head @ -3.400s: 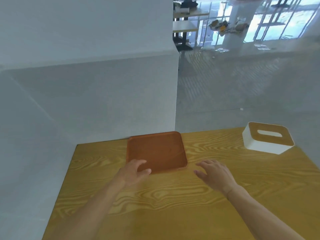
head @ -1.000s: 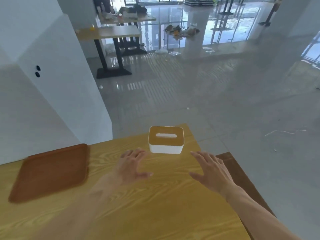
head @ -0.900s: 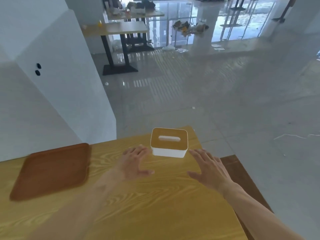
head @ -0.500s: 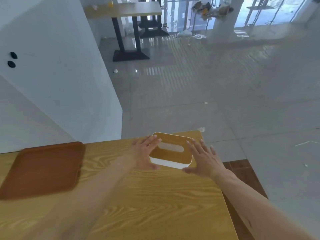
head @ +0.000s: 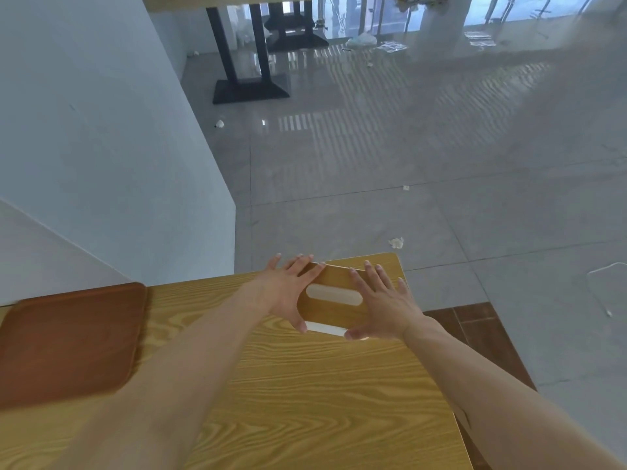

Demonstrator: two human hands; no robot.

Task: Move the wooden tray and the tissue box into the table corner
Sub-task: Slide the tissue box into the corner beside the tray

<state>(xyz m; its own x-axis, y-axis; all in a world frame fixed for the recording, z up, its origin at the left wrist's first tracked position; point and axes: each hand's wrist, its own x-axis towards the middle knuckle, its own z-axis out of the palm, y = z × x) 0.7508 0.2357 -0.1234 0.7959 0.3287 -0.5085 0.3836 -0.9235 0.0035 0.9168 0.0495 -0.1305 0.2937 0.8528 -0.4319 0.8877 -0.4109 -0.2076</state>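
Note:
The tissue box (head: 334,308), white with a wooden lid and an oval slot, stands near the far right corner of the wooden table (head: 305,401). My left hand (head: 288,293) lies against its left side and my right hand (head: 383,305) against its right side, so both hands clasp it, fingers spread over the lid's edges. The brown wooden tray (head: 68,340) lies flat at the table's left, against the white wall, apart from both hands.
A white wall (head: 101,147) runs along the table's left and far side. Beyond the far edge is grey tiled floor (head: 407,164) with scraps of paper, and another table's black legs (head: 247,62) stand farther back. A brown chair seat (head: 475,327) shows at the right edge.
Both hands have closed in from the near side onto the tissue box and now press its two sides. The view has tilted downward. The tray has stayed in place.

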